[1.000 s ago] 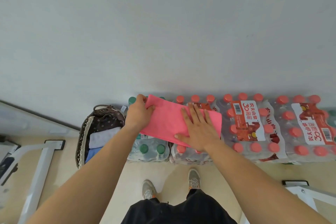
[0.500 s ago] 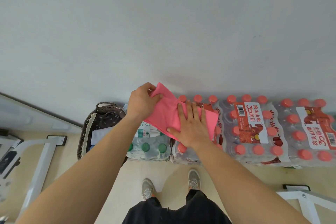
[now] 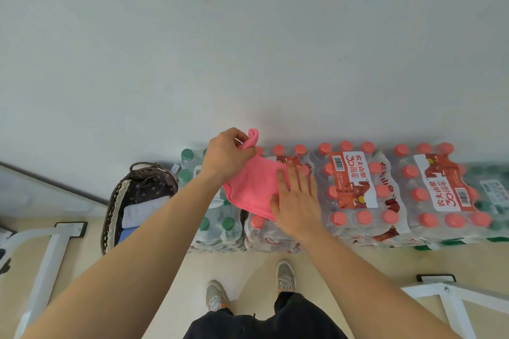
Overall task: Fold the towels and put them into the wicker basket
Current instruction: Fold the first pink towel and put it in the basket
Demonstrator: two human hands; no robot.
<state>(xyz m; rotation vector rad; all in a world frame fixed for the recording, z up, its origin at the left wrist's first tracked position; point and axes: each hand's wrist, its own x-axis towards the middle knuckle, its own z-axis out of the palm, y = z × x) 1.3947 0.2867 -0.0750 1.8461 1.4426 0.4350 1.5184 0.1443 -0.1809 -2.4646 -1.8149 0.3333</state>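
My left hand [image 3: 225,158] is held up with its back toward me, fingers curled and thumb pinching a lifted end of the soft pink cloth towel [image 3: 252,187]. My right hand [image 3: 296,202] lies flat, palm down, fingers straight and slightly spread, pressing the towel's right part. My bare left forearm [image 3: 154,228] and bare right forearm [image 3: 358,264] reach forward, converging toward the hands

Plain pale-grey wall [image 3: 248,36] is seen across the upper half, evenly lit. Beige floor [image 3: 242,264] is laid below. Shrink-wrapped bottle packs [image 3: 355,195] are lined up vs. the wall base: red caps at ctr & right, green caps at left. A dark strip [image 3: 55,184] is run diagonally at far left. A white metal frame [image 3: 49,261] is set on the floor at left, a second frame [image 3: 447,294] at right.
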